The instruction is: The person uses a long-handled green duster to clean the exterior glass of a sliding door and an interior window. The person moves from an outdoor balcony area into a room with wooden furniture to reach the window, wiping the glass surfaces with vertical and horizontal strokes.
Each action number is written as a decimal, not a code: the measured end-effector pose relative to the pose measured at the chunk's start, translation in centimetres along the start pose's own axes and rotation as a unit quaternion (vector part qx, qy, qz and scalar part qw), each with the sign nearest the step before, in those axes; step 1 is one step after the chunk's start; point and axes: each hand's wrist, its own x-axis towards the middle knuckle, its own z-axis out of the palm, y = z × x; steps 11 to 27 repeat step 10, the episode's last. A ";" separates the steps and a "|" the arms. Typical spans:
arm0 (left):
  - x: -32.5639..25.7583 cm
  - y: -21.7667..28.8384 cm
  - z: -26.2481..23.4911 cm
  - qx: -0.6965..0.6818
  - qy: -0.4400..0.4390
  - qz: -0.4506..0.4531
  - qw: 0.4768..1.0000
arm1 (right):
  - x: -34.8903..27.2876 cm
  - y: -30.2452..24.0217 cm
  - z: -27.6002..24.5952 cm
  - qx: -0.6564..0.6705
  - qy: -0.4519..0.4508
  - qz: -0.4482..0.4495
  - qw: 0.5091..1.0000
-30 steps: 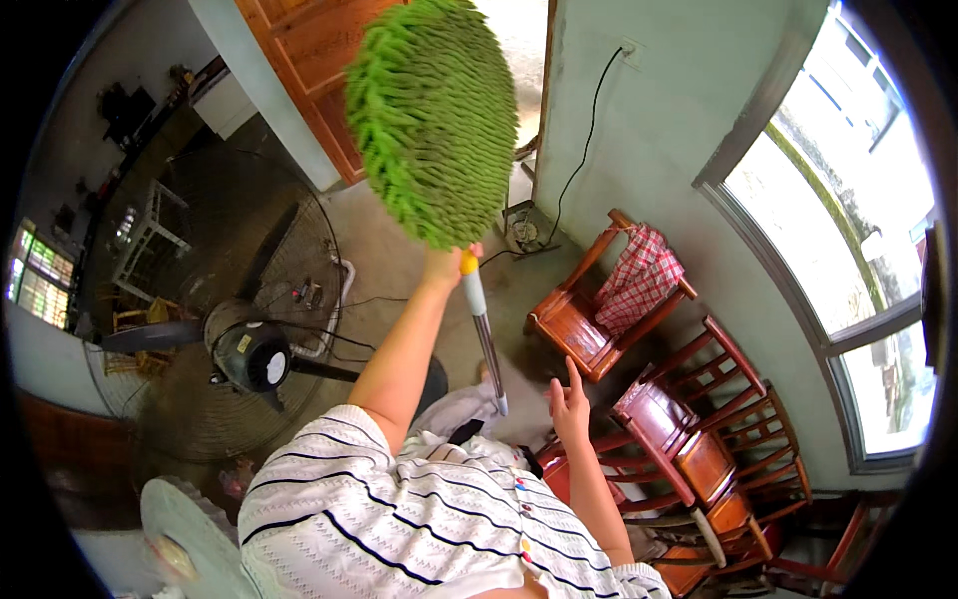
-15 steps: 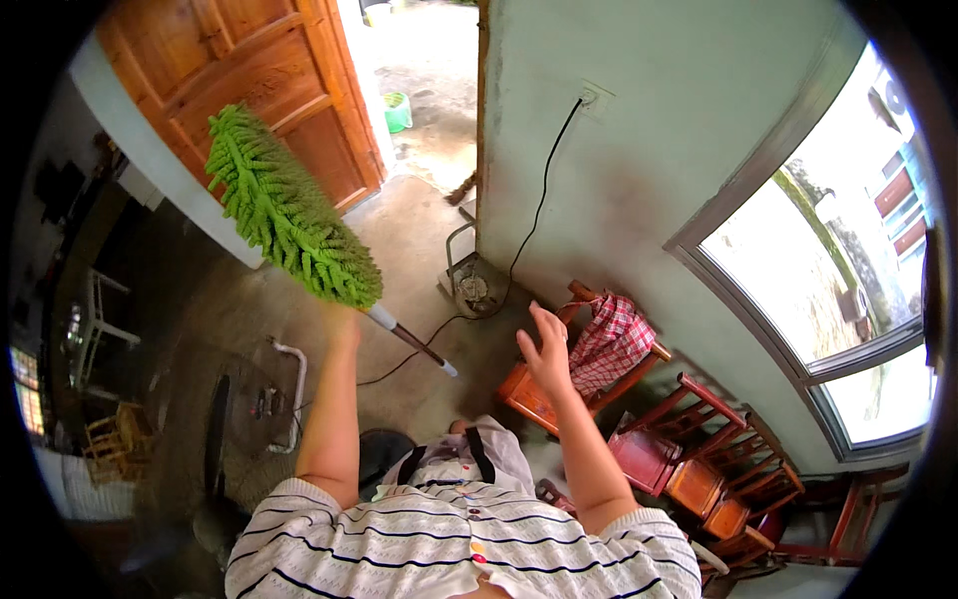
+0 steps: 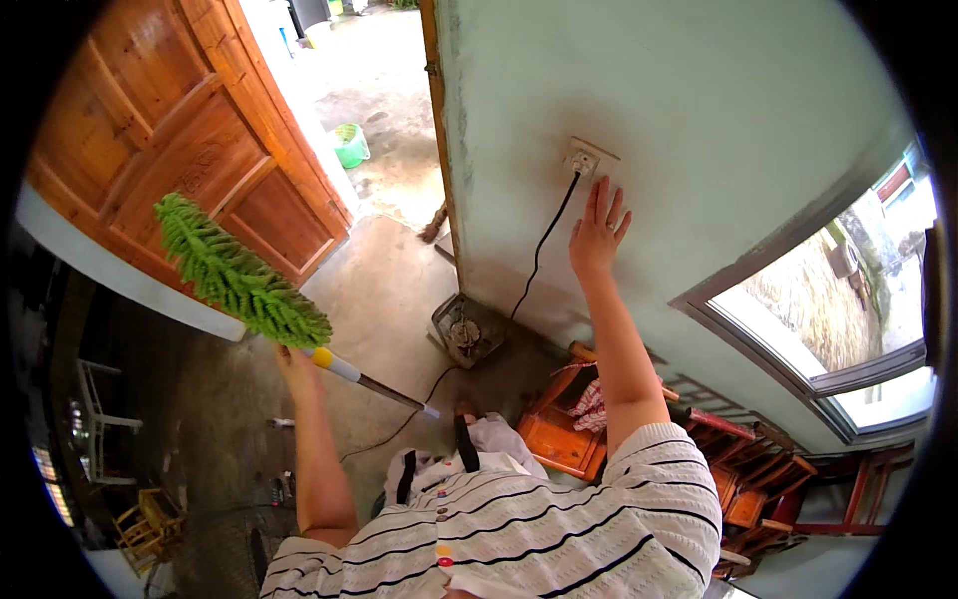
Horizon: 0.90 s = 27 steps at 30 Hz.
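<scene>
My left hand (image 3: 292,363) grips a duster with a shaggy green head (image 3: 238,278), close to where the head meets the handle. The brush covers part of the fingers. Its short handle (image 3: 371,382), yellow, white and metallic, slants down to the right. My right hand (image 3: 597,236) reaches up along the pale green wall, fingers outstretched, holding nothing. Just above its fingertips is a wall socket (image 3: 601,150), with a plug (image 3: 580,166) in it. From the plug a black cord (image 3: 540,250) runs down; whether the fingers touch the wall cannot be told.
A wooden door (image 3: 190,130) stands ajar at the left, and a green bucket (image 3: 349,148) is outside. A dark tray-like box (image 3: 467,334) sits on the floor by the wall. Wooden chairs (image 3: 559,439) line the right side below the window (image 3: 818,290).
My right hand has risen from above the chair to beside the socket. The duster, still in my left hand, has shifted lower and leftward in view. The view itself has turned toward the wall.
</scene>
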 end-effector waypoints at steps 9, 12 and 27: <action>8.6 1.8 3.2 0.099 -0.043 0.023 0.994 | 1.3 -1.9 6.0 -0.043 0.029 0.052 0.997; 10.4 0.5 2.9 0.137 0.006 0.117 0.984 | 2.3 -4.4 6.9 -0.024 0.029 0.039 0.999; 10.4 0.5 2.9 0.137 0.006 0.117 0.984 | 2.3 -4.4 6.9 -0.024 0.029 0.039 0.999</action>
